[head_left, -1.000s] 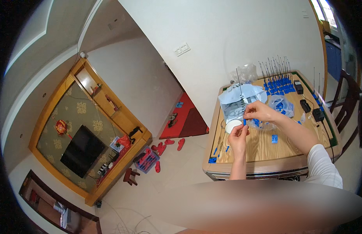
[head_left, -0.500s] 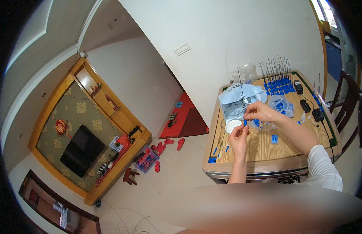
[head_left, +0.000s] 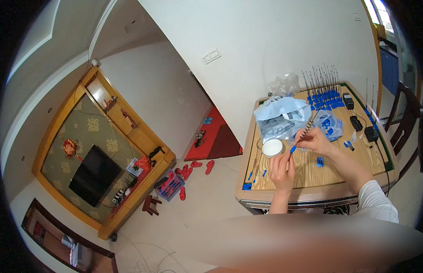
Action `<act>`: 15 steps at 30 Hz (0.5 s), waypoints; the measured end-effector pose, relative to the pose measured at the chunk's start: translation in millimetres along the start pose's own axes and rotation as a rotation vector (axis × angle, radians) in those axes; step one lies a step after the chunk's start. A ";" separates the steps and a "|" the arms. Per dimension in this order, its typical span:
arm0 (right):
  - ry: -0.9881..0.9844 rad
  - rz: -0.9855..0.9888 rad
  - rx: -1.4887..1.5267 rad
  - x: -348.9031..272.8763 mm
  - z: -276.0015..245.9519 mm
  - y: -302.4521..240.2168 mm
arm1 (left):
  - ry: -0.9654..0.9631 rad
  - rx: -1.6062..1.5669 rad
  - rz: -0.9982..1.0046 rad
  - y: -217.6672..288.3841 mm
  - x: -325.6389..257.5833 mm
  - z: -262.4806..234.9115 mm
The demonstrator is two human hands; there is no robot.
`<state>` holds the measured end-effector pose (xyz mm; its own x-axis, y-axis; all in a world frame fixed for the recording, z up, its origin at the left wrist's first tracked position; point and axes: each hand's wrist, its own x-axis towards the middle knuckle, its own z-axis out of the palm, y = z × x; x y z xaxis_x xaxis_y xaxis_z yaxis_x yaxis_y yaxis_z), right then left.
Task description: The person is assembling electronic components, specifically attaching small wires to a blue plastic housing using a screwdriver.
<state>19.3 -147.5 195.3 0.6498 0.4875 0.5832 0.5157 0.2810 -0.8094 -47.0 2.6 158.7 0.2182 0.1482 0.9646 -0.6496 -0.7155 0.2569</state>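
Note:
Over the table, a dark coiled-wire antenna [head_left: 305, 131] with a blue lower end is held at a slant, its tip toward the back right. My left hand [head_left: 280, 172] is closed on the blue end from below, while my right hand [head_left: 316, 141] pinches the piece just above it, by the coil. Just beyond my left hand stands a round white-topped container [head_left: 272, 147]. A pale blue plastic bag [head_left: 282, 114] lies behind it. Beside my right hand rests a clear bag with blue pieces [head_left: 329, 123]. Nearer to me, a flat blue piece [head_left: 320, 161] lies on the wood.
Several antennas with blue bases [head_left: 327, 98] stand in rows at the table's back. Black adapters [head_left: 371, 133] and cords line the right side. More coiled pieces [head_left: 255, 167] lie along the left edge. A dark wooden chair [head_left: 405, 118] stands to the right.
The antenna has tipped from upright to a slant toward the back right. Both hands have shifted slightly lower, my right one also to the right.

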 end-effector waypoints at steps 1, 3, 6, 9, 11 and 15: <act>0.000 0.000 0.000 -0.5 -0.9 1.8 | 0.000 0.000 0.000 0.3 0.0 -0.8; -0.017 -0.019 -0.038 -1.9 -3.2 4.3 | -0.018 -0.001 -0.002 0.8 -0.3 -1.9; -0.025 -0.019 -0.100 -4.0 -6.5 5.3 | -0.019 -0.038 -0.013 2.5 0.0 -1.7; -0.030 -0.032 -0.138 -4.4 -8.6 5.5 | -0.026 -0.039 -0.016 3.5 0.6 -1.2; -0.017 -0.022 -0.120 -3.5 -7.0 5.6 | -0.028 -0.042 -0.026 2.6 0.3 -0.2; -0.005 0.007 -0.061 -0.9 -5.8 16.6 | -0.035 -0.091 -0.113 -6.4 -6.1 3.7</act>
<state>30.6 -148.1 181.7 0.6510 0.4934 0.5768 0.5443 0.2261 -0.8078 -41.5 3.8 151.0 0.3177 0.1990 0.9271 -0.6829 -0.6303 0.3693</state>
